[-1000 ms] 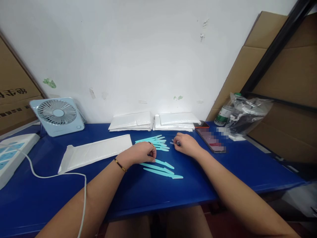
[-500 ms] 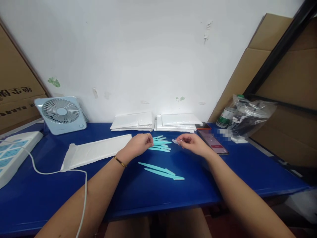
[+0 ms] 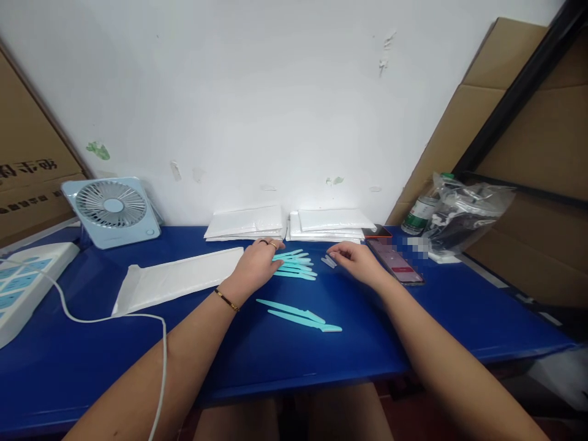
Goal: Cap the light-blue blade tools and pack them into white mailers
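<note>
Teal sticks (image 3: 296,270) want my L hand (image 3: 258,260) light, R hand (image 3: 356,260) careful by the clear bits (image 3: 329,262), tho can't tell if fingers grip anything.

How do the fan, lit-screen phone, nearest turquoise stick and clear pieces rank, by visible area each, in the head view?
Fan
Lit-screen phone
Nearest turquoise stick
Clear pieces: too alike to rank individually

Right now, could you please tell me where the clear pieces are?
In the head view, the clear pieces lie right of centre on the table, between the fanned sticks and the right hand.
</note>
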`<state>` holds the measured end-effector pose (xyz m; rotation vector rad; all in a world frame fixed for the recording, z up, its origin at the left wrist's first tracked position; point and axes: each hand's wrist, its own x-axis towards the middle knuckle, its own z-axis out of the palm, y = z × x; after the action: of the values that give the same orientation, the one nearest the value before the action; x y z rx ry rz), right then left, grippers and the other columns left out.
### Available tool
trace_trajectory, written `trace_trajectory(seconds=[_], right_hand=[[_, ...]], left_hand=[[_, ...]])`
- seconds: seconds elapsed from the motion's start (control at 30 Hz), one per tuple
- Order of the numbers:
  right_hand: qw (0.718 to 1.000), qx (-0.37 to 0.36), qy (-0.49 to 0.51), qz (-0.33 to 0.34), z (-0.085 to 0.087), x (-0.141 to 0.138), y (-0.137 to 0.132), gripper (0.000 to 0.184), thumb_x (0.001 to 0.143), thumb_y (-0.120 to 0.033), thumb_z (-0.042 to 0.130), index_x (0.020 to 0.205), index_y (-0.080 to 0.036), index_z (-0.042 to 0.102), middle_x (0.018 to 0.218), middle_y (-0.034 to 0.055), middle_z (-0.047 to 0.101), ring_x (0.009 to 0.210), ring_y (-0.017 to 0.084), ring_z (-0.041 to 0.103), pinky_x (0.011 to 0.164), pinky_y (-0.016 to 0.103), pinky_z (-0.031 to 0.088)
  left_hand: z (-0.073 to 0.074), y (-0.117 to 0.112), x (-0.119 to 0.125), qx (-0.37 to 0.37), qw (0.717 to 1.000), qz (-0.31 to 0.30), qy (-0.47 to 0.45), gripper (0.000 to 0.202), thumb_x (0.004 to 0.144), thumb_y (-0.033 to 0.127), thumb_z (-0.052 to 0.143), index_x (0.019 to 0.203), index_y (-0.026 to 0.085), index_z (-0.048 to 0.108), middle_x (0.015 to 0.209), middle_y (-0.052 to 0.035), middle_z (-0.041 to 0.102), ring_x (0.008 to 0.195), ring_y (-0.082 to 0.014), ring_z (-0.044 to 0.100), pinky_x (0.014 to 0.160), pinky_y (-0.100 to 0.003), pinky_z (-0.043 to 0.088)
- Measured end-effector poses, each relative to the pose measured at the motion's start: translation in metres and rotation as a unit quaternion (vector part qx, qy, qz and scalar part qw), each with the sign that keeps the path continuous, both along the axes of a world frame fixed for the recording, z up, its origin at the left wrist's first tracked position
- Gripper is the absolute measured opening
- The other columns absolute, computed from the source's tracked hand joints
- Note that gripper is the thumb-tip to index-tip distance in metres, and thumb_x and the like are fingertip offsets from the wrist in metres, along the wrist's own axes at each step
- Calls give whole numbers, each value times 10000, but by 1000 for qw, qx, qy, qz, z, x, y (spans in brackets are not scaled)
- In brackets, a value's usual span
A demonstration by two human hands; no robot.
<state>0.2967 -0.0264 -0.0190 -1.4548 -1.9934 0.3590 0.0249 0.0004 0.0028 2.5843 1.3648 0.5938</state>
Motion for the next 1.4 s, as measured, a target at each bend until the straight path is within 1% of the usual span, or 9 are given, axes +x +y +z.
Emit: trace_trajectory(seconds=[0.07, 0.23, 0.43, 0.53, 0.63, 0.77, 0.93, 1.13, 1.4], right_hand=[[997, 27, -62, -22, -5, 7, 5, 189, 810, -273, 530, 865, -188, 690, 805, 48, 639, 673, 153, 556, 634, 272, 422], [985, 22, -173, -20, -11, 1, 8, 160, 793, -292, 572, 859, -194, 679, 886, 55, 615, 740, 161, 574, 652, 260, 400], [961, 30, -270, -42, -7, -16, 2, 116, 772, -199, 529, 767, -180, 643, 824, 46, 598, 671, 148, 550, 599, 258, 355], [983, 15, -183, -30, -6, -13, 2, 91, 767, -201, 527, 769, -175, 615, 804, 39, 603, 670, 140, 545, 604, 248, 369], [999, -33, -17, -11, -2, -4, 0, 149, 812, -297, 513, 817, -172, 595, 717, 19, 593, 605, 127, 529, 574, 243, 389], [979, -131, 141, 73, 10, 3, -8, 275, 808, -400, 554, 898, -149, 623, 723, 29, 606, 611, 131, 550, 579, 251, 425], [965, -172, 160, 113, 13, 0, -14, 277, 790, -372, 598, 931, -144, 668, 665, 21, 596, 583, 117, 514, 529, 232, 391], [960, -180, 174, 123, 8, -3, -12, 257, 781, -344, 601, 925, -144, 676, 612, -3, 569, 527, 97, 476, 486, 217, 354], [953, -173, 189, 160, 7, -17, -11, 332, 781, -363, 591, 1028, -153, 664, 763, 47, 669, 698, 157, 619, 662, 280, 476]], left_hand=[[3, -2, -2, 2, 1000, -24, -5, 272, 802, 317, 538, 1041, 206, 607, 1102, -61, 604, 1042, -228, 529, 843, -307, 425], [7, -14, -3, -178, 964, -187, 69, 248, 699, 411, 652, 876, 240, 675, 900, -8, 649, 830, -169, 584, 650, -232, 429], [7, -18, 1, -260, 943, -180, 103, 211, 747, 393, 577, 774, 204, 666, 758, -9, 651, 646, -133, 567, 546, -222, 389], [8, -20, 1, -242, 947, -188, 93, 224, 710, 411, 621, 804, 215, 674, 818, -9, 659, 722, -146, 582, 560, -217, 388], [7, -21, 2, -234, 947, -189, 111, 164, 707, 363, 631, 782, 222, 670, 786, 4, 662, 708, -141, 585, 553, -216, 381], [1, -14, 3, -174, 977, -102, 71, 134, 769, 308, 552, 777, 204, 636, 778, -8, 657, 685, -143, 580, 551, -227, 381], [-2, -6, 1, -166, 984, -61, -25, 151, 799, 329, 519, 809, 199, 596, 788, -8, 647, 699, -143, 587, 574, -223, 405], [-2, -6, 1, -154, 985, -65, -34, 146, 798, 331, 522, 801, 200, 586, 761, -6, 639, 676, -145, 578, 567, -226, 407], [-5, -9, 10, -90, 993, -71, -17, 152, 830, 308, 501, 858, 200, 605, 773, -16, 647, 725, -163, 591, 634, -252, 433]])
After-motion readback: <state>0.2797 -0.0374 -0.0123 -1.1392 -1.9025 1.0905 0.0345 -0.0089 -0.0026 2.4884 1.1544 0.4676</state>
